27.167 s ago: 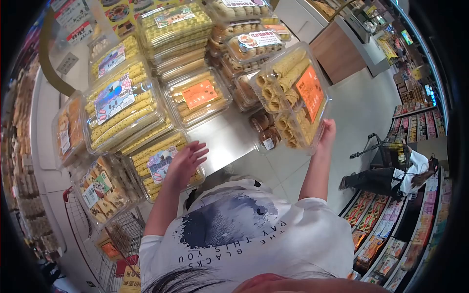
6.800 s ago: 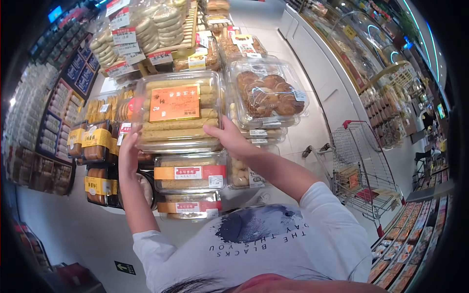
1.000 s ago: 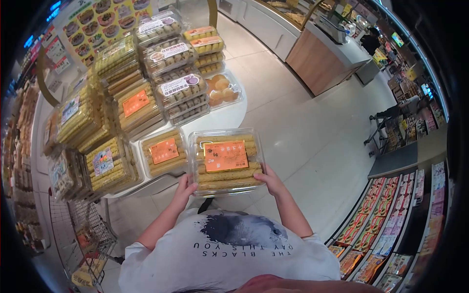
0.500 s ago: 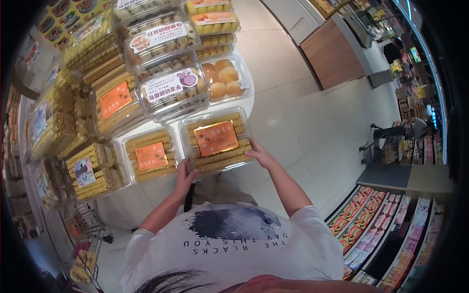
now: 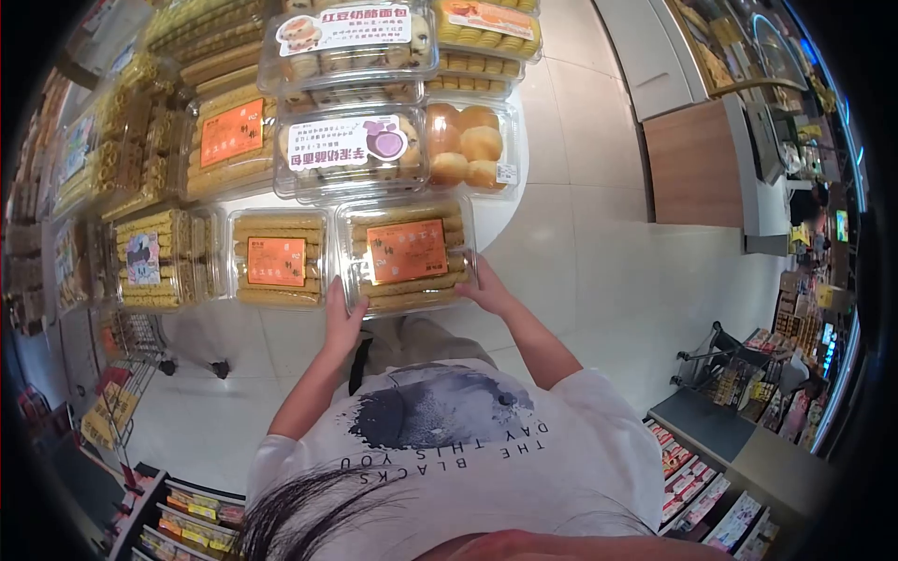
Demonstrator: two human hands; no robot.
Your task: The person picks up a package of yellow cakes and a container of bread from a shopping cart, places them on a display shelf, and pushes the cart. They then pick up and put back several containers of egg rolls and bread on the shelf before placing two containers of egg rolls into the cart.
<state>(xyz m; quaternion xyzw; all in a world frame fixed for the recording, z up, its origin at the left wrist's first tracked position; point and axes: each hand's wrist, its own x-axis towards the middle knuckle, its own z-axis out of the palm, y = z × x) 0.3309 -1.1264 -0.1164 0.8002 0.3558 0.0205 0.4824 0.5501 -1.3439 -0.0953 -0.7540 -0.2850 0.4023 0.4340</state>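
Between my two hands is a clear plastic box of egg rolls [image 5: 412,299] with an orange label on its lid, near the front edge of the white table [image 5: 510,220]. My left hand [image 5: 346,313] grips its near left corner, fingers wrapped on the side. On the near right side, my right hand [image 5: 486,288] holds the box with the thumb over the edge. Just left of it lies a matching egg roll box [image 5: 278,297] with the same orange label. Behind stand stacked boxes of filled bread [image 5: 351,173] with white and purple labels.
A box of round buns [image 5: 482,142] sits at the table's right end. More stacked snack boxes [image 5: 154,280] fill the left side. A wood-fronted counter [image 5: 697,168] stands across the tiled floor. Product shelves [image 5: 692,486] are at lower right, a shopping cart [image 5: 131,341] at left.
The view has turned, so the table goods appear shifted. The held egg roll box now looks squarer to the table and closer beside the matching box. Both hands keep their grip.
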